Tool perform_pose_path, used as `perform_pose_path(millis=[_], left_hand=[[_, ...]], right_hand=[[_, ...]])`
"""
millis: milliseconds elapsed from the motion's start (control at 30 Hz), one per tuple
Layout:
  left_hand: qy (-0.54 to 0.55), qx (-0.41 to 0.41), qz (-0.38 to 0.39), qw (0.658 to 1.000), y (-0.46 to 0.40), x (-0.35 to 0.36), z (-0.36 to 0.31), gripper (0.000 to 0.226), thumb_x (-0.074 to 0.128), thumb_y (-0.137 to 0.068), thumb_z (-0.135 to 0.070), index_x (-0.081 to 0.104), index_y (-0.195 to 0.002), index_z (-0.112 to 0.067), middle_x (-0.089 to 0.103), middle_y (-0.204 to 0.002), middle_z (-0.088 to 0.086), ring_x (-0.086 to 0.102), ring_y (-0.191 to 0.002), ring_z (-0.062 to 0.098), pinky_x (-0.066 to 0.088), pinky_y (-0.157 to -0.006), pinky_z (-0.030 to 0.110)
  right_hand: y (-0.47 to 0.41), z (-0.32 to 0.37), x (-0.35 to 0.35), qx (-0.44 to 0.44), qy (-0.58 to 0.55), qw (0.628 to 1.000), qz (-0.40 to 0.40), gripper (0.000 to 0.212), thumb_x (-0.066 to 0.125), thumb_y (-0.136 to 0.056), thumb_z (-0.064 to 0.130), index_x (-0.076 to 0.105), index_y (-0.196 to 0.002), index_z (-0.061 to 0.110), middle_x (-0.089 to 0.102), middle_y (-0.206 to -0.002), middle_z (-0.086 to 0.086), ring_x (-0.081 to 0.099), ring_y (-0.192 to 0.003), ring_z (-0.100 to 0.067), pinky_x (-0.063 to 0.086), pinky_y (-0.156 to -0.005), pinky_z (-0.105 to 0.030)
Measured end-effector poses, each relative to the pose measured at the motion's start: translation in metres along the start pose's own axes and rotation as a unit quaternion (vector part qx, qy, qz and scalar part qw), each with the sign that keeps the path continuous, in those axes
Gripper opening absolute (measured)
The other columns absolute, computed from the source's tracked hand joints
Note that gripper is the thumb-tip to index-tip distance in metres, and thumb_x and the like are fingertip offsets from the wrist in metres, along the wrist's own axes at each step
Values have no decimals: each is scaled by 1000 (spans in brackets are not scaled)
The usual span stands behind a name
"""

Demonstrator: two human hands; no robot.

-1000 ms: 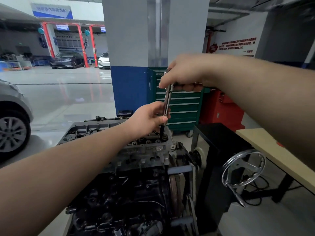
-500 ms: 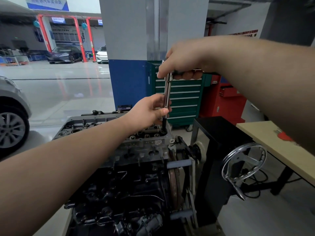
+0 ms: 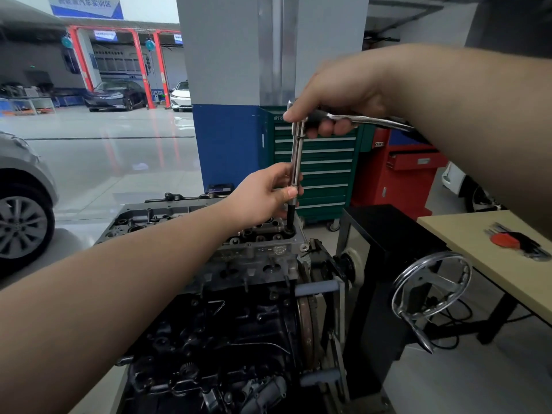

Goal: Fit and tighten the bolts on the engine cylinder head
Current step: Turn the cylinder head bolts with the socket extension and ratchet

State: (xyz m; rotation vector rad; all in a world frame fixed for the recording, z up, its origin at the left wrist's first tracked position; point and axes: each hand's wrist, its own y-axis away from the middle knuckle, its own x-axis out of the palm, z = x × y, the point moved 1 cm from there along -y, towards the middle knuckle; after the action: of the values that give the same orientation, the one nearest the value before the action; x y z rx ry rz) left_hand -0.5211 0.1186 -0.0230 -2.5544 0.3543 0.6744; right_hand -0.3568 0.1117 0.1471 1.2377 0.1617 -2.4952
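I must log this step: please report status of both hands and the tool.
Right hand grips chrome ratchet handle. Left hand steadies upright steel extension bar. Black socket seated at grey cylinder head corner. Nothing blocking.

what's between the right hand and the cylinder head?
Head view: the wrench's steel extension bar runs down from the right hand to the cylinder head; the left hand pinches it partway, just above the dark socket.
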Motion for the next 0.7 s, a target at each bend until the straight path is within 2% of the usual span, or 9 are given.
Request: perform_pose_path(millis=[100,167,267,367,433,500,600,667,700], left_hand=[[-29,7,-9,1000,-1,4,-2,31,54,-108,-15,55,-137,-29,70,-123,-8,73,-95,6,64,-75,29],[-35,5,-13,999,-1,8,-2,33,54,-108,-15,54,-139,-28,69,-125,-7,74,-95,6,64,-74,29],[-27,-4,-18,999,-2,10,-1,36,55,-108,-15,54,-142,-26,68,-129,-6,75,-95,8,65,-75,32],[-25,-7,-19,999,0,8,-2,37,56,-108,-16,54,-143,-23,67,-131,-4,74,-98,11,65,-78,36],[-38,-8,-24,999,3,6,-3,36,58,-107,-17,55,-142,-21,68,-131,-2,72,-105,12,63,-90,39],[-19,-7,-25,999,5,5,-7,30,58,-107,-20,59,-137,-19,71,-125,-2,70,-110,13,57,-100,39],[102,-3,-40,994,-2,6,-27,24,49,-111,-29,59,-130,-19,74,-118,-5,71,-107,7,55,-89,23],[143,8,-58,988,-12,8,-40,25,43,-113,-29,56,-124,-12,72,-104,3,72,-92,17,58,-82,25],[141,14,-67,988,-16,11,-44,23,42,-113,-28,54,-117,-8,65,-94,7,66,-82,21,57,-77,27]], right_hand=[[5,-4,-6,26,-68,997,26,18,62,-100,27,57,-100,10,61,-79,-9,49,-51,-9,38,-38,-16],[7,-7,-7,35,-69,997,23,18,62,-101,29,58,-100,11,62,-83,-9,51,-52,-9,40,-40,-16],[5,-8,-5,36,-16,999,-4,23,62,-102,34,61,-96,11,64,-83,-8,51,-54,-11,38,-39,-18],[3,-5,0,-15,77,996,-36,33,60,-102,36,67,-99,4,66,-82,-10,51,-52,-15,37,-40,-23],[3,-4,3,-67,135,987,-58,42,58,-103,37,68,-106,-4,66,-82,-10,51,-54,-17,39,-42,-26],[4,-3,5,-96,156,981,-63,42,57,-104,37,66,-109,-4,65,-81,-10,50,-54,-17,38,-41,-27],[4,-2,5,-110,156,980,-53,36,56,-104,35,66,-113,1,65,-86,-10,49,-53,-14,37,-42,-28],[4,-3,5,-108,151,981,-54,32,57,-103,35,66,-111,5,65,-86,-9,49,-52,-12,37,-43,-28],[3,-4,4,-104,146,982,-55,31,58,-103,34,66,-107,4,64,-83,-9,49,-51,-13,37,-43,-28]])
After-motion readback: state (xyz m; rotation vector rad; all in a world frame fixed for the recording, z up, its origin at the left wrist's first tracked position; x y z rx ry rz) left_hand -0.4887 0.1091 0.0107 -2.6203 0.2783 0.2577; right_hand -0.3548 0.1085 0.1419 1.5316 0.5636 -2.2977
